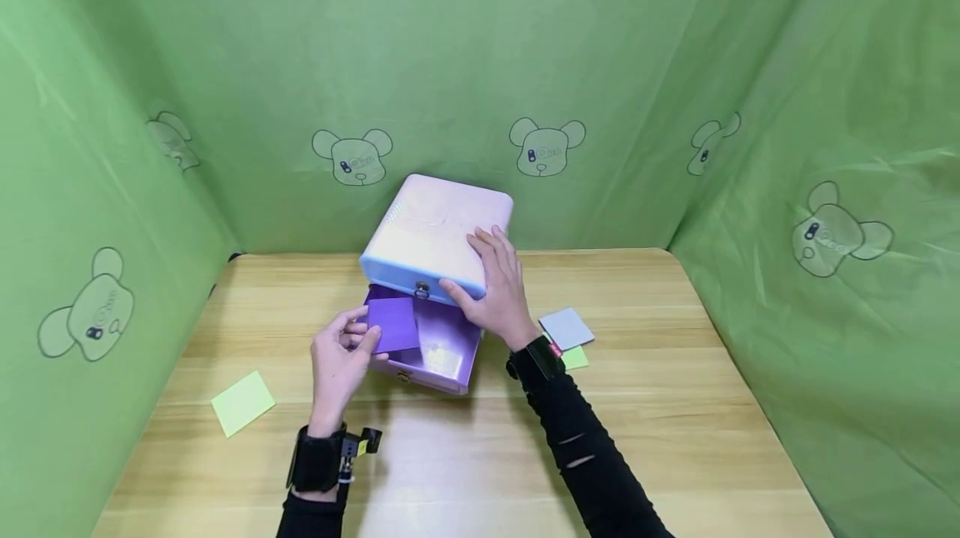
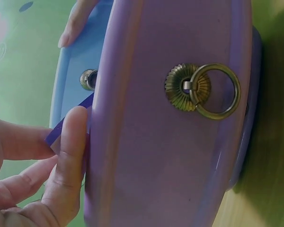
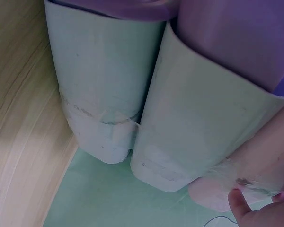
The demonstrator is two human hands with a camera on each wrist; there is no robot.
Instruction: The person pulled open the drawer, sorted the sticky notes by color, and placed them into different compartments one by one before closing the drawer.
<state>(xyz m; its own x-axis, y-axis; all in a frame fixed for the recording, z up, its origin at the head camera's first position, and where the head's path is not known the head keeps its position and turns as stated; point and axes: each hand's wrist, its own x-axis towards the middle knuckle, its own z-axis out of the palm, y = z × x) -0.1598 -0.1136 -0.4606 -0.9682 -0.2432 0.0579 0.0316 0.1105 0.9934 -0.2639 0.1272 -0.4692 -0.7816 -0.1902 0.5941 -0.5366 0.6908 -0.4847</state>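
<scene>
Between the thumb and fingers of my left hand (image 1: pixel 337 363) is a thin purple square pad (image 1: pixel 394 323), which looks like sticky notes. It is held over the front left part of a pulled-out purple drawer (image 1: pixel 450 348). In the left wrist view the drawer front carries a brass ring pull (image 2: pixel 219 92), and only an edge of the pad shows beside my thumb. My right hand (image 1: pixel 498 292) rests with extended fingers on the pale pink top of the small drawer cabinet (image 1: pixel 431 217), thumb by its blue front edge.
A yellow-green pad (image 1: pixel 243 403) lies on the wooden table (image 1: pixel 645 438) at the left. Right of the cabinet, a pale grey-blue pad (image 1: pixel 567 327) overlaps a green pad (image 1: pixel 575 357). A green curtain (image 1: pixel 450 38) with bear-head drawings surrounds the table on three sides.
</scene>
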